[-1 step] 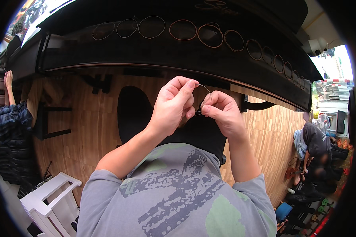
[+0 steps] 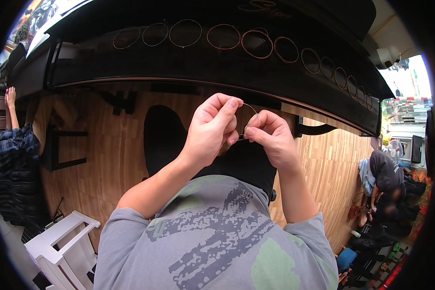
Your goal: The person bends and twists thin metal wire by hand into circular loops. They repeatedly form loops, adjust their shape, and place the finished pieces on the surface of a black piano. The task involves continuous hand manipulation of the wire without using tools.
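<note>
Across the top of the frame runs the big black surface (image 2: 217,72), a row of coiled wire rings (image 2: 224,36) laid along it from upper left to upper right. Below it, wood-plank floor (image 2: 111,159), a white stool (image 2: 58,241) at lower left, other people at both edges. Centre frame now: both hands meet. Left hand (image 2: 210,130) pinches closed on a thin wire loop (image 2: 252,112), thumb against forefinger; right hand (image 2: 270,137) pinches the same loop from the other side, fingers curled tight. The loop arcs just above the knuckles, held up in front of the surface's edge. Nothing shows of any shift; the grip looks settled on the wire.
</note>
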A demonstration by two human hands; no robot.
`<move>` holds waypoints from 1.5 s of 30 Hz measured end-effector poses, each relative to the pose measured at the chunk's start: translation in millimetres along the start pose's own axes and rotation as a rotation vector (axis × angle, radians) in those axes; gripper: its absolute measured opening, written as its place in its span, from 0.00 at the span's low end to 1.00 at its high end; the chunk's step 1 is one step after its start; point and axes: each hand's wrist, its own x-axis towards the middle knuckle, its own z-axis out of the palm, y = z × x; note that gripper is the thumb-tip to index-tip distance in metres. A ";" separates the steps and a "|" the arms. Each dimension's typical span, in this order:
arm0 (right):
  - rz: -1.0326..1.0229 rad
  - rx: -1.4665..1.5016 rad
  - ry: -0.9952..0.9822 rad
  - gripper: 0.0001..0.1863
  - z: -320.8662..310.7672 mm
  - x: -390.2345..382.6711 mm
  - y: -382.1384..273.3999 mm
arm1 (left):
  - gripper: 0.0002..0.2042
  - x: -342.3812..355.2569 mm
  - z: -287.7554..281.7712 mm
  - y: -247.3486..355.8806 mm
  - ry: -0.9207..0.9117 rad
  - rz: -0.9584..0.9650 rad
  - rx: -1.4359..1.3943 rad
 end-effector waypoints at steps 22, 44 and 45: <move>-0.143 0.049 -0.038 0.14 -4.3 -6.1 4.7 | 0.09 0.9 -0.3 11.3 0.054 -0.109 -0.190; -0.219 -0.203 0.203 0.02 7.8 -6.4 -5.3 | 0.18 -3.1 -3.1 6.4 -0.055 0.356 0.583; -0.203 -0.235 0.192 0.02 7.5 -6.2 -7.3 | 0.18 -0.6 -1.9 16.0 -0.096 0.443 0.810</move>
